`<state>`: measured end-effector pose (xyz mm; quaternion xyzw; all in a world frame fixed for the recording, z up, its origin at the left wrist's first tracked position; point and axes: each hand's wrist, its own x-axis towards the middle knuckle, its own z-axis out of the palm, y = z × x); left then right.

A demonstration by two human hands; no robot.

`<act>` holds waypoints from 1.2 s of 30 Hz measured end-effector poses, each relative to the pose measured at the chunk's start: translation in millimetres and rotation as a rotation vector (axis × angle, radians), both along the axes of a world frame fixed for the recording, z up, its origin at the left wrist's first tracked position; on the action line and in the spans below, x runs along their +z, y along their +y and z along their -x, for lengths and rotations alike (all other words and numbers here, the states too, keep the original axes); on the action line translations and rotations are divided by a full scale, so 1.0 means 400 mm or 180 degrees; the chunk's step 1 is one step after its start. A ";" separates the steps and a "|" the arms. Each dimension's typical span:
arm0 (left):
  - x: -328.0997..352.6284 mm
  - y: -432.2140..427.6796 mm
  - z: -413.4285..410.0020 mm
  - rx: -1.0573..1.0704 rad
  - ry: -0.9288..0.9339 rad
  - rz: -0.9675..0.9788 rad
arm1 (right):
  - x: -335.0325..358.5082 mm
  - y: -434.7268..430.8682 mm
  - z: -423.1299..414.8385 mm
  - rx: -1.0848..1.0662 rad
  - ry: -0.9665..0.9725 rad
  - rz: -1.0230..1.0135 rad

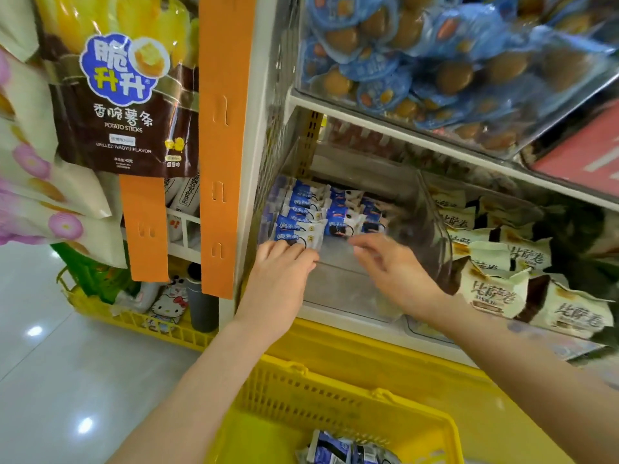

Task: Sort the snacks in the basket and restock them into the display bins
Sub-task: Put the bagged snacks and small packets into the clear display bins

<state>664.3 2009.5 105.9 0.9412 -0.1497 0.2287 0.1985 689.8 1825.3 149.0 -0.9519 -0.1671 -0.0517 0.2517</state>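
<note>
Now, left hand [284, 262]: fingers pressed together, tips on the front of the blue-white packets [301, 222].
Right hand [392, 266]: fingers loosely spread, blurred; whether it touches a packet I cannot tell.
Clear bin [335, 286]: the packets stand in two rows at its 12 o'clock end.
Yellow basket [335, 403]: at 6 o'clock, loose packets [335, 452] inside.
Cream packets [495, 289]: neighbour bin, 3 o'clock.

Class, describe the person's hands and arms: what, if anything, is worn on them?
The left hand and right hand are bare: no gloves, rings or watch show. Both arms are bare to the frame's edge, with no sleeves. The right hand is blurred, so small details may be missed.
</note>
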 end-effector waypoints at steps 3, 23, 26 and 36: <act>0.001 -0.010 0.011 0.0138 0.0142 -0.0070 | -0.037 -0.050 0.104 0.0051 -0.0337 0.0732; -0.344 -0.163 0.285 -0.0294 0.1655 0.0316 | -0.558 -0.220 0.433 -0.0870 0.1133 0.0376; -0.498 -0.177 0.340 -0.0265 0.2646 0.0357 | -0.668 -0.242 0.483 -0.0797 0.1962 0.0727; -0.711 -0.308 0.480 -0.0599 0.4755 0.0928 | -0.841 -0.252 0.580 -0.1314 0.3155 0.0219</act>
